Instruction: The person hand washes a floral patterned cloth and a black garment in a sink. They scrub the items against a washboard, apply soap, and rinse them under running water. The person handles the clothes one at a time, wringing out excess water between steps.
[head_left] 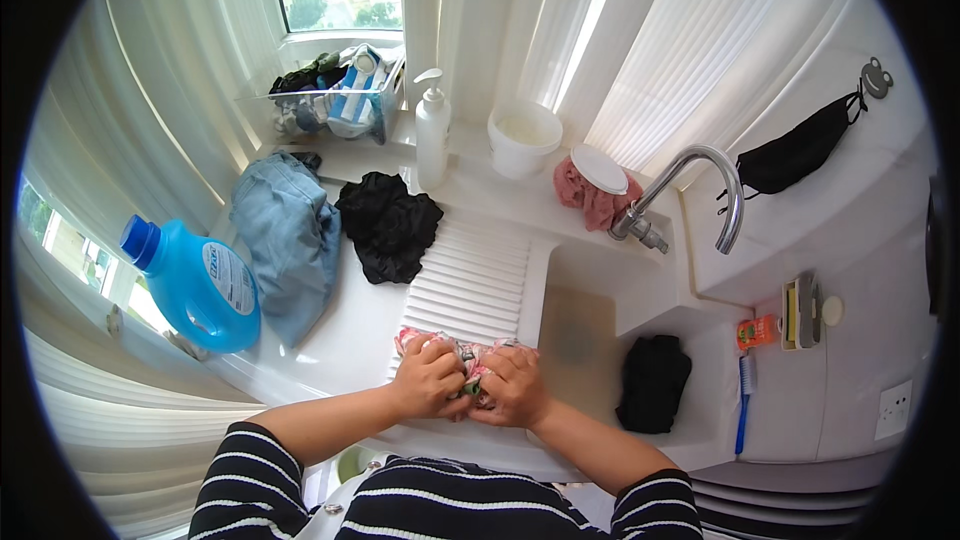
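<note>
A pink-and-white patterned cloth (470, 347) lies bunched at the near end of the ribbed white washboard (470, 275). My left hand (430, 380) grips its left part, fingers curled in. Beside it my right hand (511, 386) is closed on the right part, the two hands almost touching. Some green shows between them. Most of the cloth is hidden under my fingers, so its kind cannot be made out. To the right of the washboard, the sink basin (572, 340) holds cloudy water. A folded black cloth (653, 385) rests on the basin's right side.
Left of the washboard lie a crumpled black garment (388, 228), light-blue denim (285, 240) and a blue detergent bottle (200, 290). Behind stand a pump bottle (432, 140), a white tub (524, 145) and a pink cloth (588, 198). A curved faucet (735, 205) overhangs; a blue brush (743, 405) is at right.
</note>
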